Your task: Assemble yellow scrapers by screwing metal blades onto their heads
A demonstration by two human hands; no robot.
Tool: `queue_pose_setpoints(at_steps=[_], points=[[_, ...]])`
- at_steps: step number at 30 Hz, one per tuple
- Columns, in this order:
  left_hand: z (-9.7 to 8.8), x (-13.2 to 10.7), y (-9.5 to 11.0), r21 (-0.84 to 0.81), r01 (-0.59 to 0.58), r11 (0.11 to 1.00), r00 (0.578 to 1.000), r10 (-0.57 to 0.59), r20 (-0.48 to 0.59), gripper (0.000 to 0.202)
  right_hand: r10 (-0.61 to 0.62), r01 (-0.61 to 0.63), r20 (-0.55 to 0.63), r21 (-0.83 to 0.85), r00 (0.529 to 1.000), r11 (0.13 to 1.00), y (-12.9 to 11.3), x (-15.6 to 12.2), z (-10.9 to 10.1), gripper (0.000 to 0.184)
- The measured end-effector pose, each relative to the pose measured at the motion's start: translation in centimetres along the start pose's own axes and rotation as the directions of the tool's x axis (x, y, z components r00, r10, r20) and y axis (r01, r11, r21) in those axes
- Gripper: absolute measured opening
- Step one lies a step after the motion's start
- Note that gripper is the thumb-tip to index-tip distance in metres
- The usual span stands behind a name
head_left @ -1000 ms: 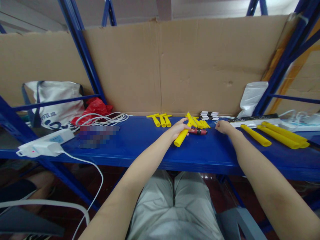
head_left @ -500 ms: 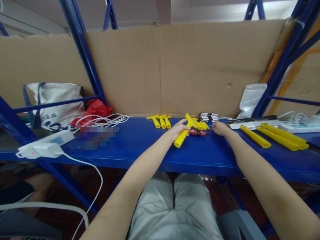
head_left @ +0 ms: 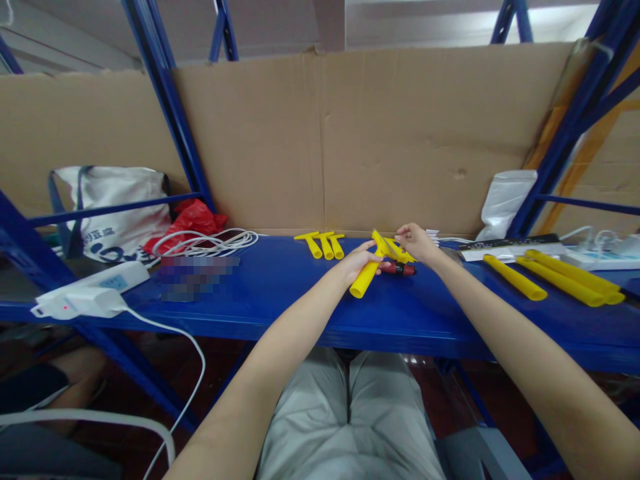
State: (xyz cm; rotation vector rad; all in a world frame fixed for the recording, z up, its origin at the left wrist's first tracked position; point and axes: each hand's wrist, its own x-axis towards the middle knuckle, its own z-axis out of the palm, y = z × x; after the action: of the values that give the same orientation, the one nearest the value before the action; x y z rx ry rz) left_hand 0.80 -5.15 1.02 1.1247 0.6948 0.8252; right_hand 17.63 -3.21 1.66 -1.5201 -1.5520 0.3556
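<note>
left hand (head_left: 357, 262) grips yellow scraper (head_left: 364, 280) | right hand (head_left: 417, 241) touches yellow blades (head_left: 400, 252)

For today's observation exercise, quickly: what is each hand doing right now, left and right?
Left hand: closed around the yellow handle.
Right hand: at the yellow pieces; grip cannot be told.

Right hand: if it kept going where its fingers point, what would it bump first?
Probably the yellow tool that the left hand holds; the right hand may be touching its flat end.
</note>
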Motion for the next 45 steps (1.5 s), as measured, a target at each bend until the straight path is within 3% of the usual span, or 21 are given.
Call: queue_pose_setpoints(at_steps=[8,22,27,35,45], points=[[0.2,-0.2,0.3,0.008,0.023,1.0,1.0,-0.023,-0.006,0.072,-0.043,0.037,0.05,0.119,0.998,0.992,-2.0,0.3,2.0,0.011],[0.0,0.1,0.0,-0.018,0.04,0.999,0.999,-0.04,-0.007,0.072,-0.105,0.092,0.038,0.256,0.994,0.962,0.0,1.0,3.6,0.013],[0.1,0.1,-0.1,-0.01,0.053,0.999,0.998,-0.053,-0.028,0.071,-0.14,0.13,0.033,0.217,0.99,0.967,0.3,0.9,4.1,0.012],[0.2,0.0,-0.2,-0.014,0.048,0.999,0.999,-0.048,-0.012,0.068,-0.227,0.235,-0.074,0.137,0.971,0.962,0.8,0.9,4.1,0.013],[0.1,0.1,-0.1,-0.005,0.008,1.0,1.0,-0.008,0.02,0.068,-0.15,0.125,-0.127,-0.189,0.98,0.974,2.8,1.5,3.8,0.05]])
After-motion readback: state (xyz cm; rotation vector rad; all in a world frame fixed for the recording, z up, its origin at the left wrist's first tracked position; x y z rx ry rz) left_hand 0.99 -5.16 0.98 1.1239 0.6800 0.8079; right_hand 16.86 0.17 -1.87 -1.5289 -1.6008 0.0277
